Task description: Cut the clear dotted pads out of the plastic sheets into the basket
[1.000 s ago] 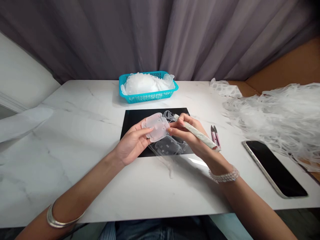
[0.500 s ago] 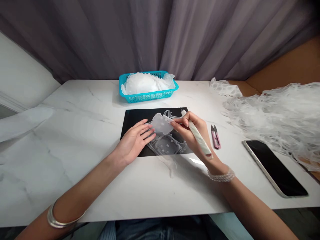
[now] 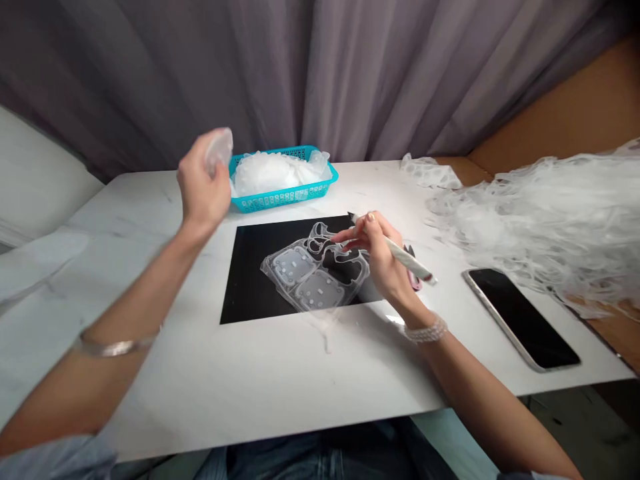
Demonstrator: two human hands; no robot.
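Left hand (image 3: 203,183) up with a translucent piece (image 3: 219,147), right hand (image 3: 383,260) with a pen-shaped tool (image 3: 400,252) over a moulded sheet (image 3: 313,280).
The left hand's fingers are closed around the piece, in the air just left of the teal basket (image 3: 285,195) (heaped with similar pieces). The clear sheet lies on the black mat (image 3: 245,280); the right hand pinches the tool, its tip above the sheet's far edge. A phone (image 3: 520,317) lies further right.

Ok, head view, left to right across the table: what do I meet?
The left hand gripping a translucent piece → clear moulded sheet → right hand holding a pen-shaped tool → phone. The basket and offcut pile overlap these, so they are left out.
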